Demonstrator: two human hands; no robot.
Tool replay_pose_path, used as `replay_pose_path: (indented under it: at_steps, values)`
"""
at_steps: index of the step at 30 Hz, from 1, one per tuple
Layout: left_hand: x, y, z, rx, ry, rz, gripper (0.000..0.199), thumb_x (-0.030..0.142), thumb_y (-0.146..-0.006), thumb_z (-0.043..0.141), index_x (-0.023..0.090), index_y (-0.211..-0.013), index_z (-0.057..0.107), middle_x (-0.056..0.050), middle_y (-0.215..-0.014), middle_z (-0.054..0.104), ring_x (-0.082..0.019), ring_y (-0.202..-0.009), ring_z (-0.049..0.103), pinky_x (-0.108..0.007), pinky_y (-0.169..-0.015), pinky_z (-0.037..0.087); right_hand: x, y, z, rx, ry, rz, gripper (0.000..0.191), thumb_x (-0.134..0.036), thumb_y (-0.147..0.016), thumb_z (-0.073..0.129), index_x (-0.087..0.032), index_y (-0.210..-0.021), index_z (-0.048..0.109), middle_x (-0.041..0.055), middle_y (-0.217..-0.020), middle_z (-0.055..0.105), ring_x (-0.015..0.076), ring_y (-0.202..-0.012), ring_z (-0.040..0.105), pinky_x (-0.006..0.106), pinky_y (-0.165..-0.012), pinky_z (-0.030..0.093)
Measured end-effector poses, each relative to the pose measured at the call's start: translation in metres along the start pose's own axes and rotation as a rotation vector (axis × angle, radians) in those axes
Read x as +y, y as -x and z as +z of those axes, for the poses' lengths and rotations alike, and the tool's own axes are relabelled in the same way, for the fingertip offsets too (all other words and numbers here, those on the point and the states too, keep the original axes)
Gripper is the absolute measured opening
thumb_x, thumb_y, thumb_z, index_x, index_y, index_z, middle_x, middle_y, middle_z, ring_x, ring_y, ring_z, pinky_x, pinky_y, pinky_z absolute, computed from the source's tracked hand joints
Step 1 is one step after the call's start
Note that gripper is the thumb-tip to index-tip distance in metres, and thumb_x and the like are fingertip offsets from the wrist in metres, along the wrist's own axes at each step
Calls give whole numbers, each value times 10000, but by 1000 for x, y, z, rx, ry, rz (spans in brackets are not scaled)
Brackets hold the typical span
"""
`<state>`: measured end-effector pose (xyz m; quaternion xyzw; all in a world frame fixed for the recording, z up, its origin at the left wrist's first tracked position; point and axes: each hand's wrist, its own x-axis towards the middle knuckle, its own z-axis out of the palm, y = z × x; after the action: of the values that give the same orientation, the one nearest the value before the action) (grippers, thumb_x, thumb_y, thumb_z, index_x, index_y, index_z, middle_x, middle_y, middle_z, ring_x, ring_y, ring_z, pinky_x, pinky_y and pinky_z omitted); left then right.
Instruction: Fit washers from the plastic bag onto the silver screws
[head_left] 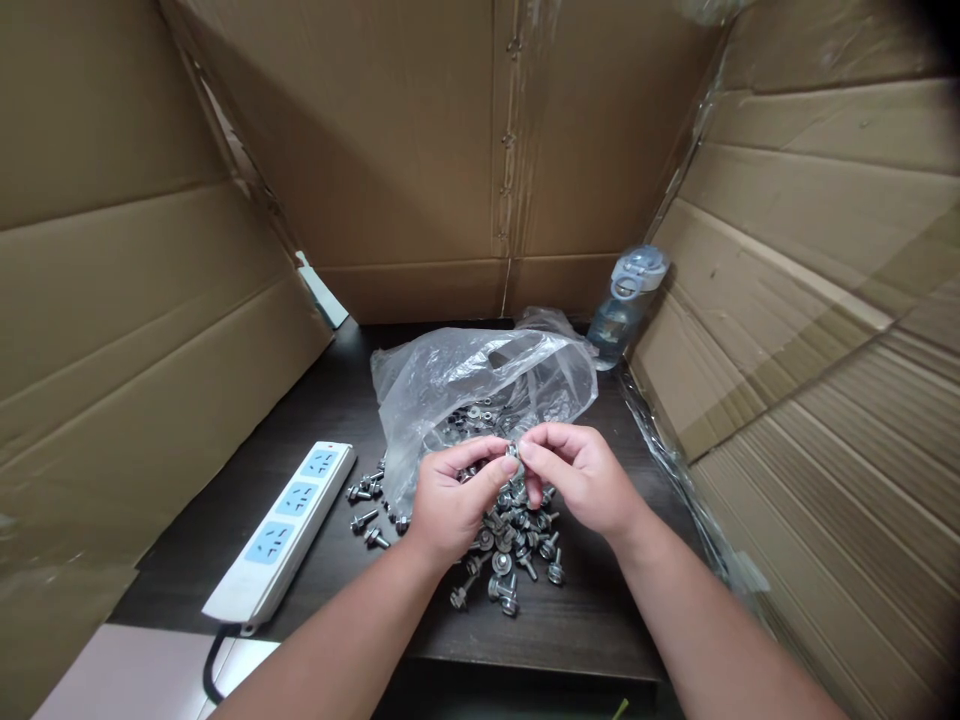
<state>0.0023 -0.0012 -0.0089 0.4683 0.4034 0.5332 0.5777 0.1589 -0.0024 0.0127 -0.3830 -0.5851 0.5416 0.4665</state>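
My left hand [455, 497] and my right hand [589, 475] meet fingertip to fingertip over the pile. Between them they pinch a small metal bolt [512, 452], mostly covered by the fingers. Thumb and index finger are closed on both hands. Beneath and in front lies a heap of silvery bolts [527, 535] with washers on them. More loose bolts [364, 520] are scattered to the left of my left hand. Just beyond the hands, a clear plastic bag [427, 375] lies crumpled with its mouth towards me, and small washers [475, 412] show at its opening.
On the left of the dark table [300, 410] lies a white power strip [281, 530] with a black cord. A water bottle [619, 315] stands at the back right. Cardboard walls [390, 130] enclose the back and both sides. A pale strip [321, 292] leans at the back left.
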Motion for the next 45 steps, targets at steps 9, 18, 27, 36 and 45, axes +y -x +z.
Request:
replay_pose_path:
  at_steps: [9, 18, 27, 36, 45]
  values:
    - [1, -3, 3, -60, 218, -122, 287, 294, -668, 798, 110, -865, 698, 49, -473, 414, -16, -419, 297, -161, -410, 215, 7, -3, 2, 43, -118, 39, 338, -453, -836, 638, -120, -889, 611, 22, -676, 625, 110, -545, 616, 227, -532, 498]
    - [2, -5, 3, -5, 224, -118, 293, 285, -611, 835, 120, -826, 722, 43, -449, 454, -27, -410, 337, -168, -413, 251, 1, -1, 4, 67, -95, 5, 294, -386, -739, 746, -119, -830, 660, 30, -655, 645, 128, -555, 619, 260, -556, 524]
    - [-2, -3, 2, -37, 203, -99, 266, 298, -676, 801, 121, -854, 715, 44, -453, 439, -25, -414, 326, -163, -409, 235, 7, -2, 5, 54, -19, 32, 362, -460, -867, 594, -111, -772, 612, 33, -584, 612, 119, -510, 602, 228, -512, 490]
    - [2, -5, 4, -32, 316, -172, 280, 268, -644, 823, 120, -840, 689, 54, -469, 430, -12, -411, 305, -147, -397, 206, 2, -1, 7, 134, -160, -14, 275, -301, -702, 783, -109, -827, 630, 40, -702, 649, 140, -615, 656, 258, -606, 551]
    - [-7, -4, -6, 20, -140, 200, 181, 282, -746, 740, 168, -886, 756, -25, -659, 636, -66, -498, 488, -201, -483, 396, 2, 2, 6, 30, -4, -43, 230, -361, -890, 592, -135, -855, 563, 4, -620, 598, 98, -563, 582, 222, -574, 488]
